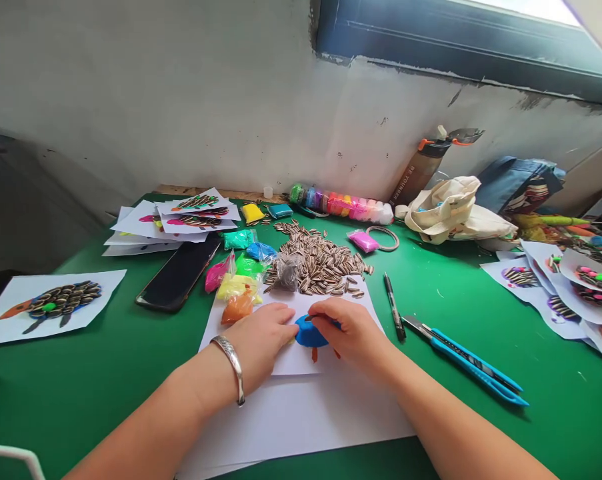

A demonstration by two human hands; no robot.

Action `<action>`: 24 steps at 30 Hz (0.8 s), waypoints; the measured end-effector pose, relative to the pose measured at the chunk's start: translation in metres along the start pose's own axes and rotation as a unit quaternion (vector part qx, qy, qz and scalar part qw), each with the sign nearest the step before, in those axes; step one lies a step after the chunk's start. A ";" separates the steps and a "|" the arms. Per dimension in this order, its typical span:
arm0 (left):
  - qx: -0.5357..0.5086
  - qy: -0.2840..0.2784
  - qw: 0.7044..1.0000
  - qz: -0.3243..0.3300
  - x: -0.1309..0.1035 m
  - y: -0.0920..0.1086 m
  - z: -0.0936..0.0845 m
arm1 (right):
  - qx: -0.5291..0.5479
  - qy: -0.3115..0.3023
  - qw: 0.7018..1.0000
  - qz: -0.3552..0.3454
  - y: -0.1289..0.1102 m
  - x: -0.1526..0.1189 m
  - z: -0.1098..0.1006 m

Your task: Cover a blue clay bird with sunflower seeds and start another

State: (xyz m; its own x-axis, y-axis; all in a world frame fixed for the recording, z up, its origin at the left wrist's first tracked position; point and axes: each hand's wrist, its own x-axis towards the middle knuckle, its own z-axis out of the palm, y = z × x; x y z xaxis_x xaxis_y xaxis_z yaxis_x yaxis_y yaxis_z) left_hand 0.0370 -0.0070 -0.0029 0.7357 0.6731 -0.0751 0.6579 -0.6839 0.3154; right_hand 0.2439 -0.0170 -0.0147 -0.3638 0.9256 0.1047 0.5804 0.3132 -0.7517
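Note:
My left hand (261,340), with a silver bracelet at its wrist, lies flat with fingers stretched on a sheet of white paper (291,365). Beside its fingertips is a flat blue clay shape (309,335) with small brown-orange legs below it. My right hand (353,337) bends over the blue shape, thumb and fingers pinched on a small dark sunflower seed at its upper edge. The fingers partly cover both seed and clay. Behind the hands spreads a heap of striped sunflower seeds (325,263), reaching onto the paper's far edge.
Bags of colored clay, among them an orange bag (238,307), sit left of the seeds near a phone (178,277). A pen (394,307) and a blue utility knife (468,360) lie right. Finished seed pictures (175,223) are stacked far left. A bottle (421,167) stands behind.

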 end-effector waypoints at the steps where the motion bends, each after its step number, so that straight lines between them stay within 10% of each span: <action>1: -0.003 -0.005 1.000 0.003 0.001 0.000 -0.001 | -0.030 -0.002 0.999 -0.020 -0.002 0.001 0.001; 24: 0.010 -0.084 0.996 -0.036 0.003 0.008 -0.018 | -0.182 0.005 0.978 -0.098 0.000 0.009 0.024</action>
State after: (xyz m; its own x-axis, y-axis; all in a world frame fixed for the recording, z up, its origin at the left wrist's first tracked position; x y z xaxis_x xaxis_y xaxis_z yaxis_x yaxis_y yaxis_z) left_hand 0.0417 -0.0052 0.0159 0.7016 0.6657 -0.2542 0.7121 -0.6417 0.2848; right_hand 0.2229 -0.0142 -0.0295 -0.4884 0.8414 0.2313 0.7215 0.5385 -0.4354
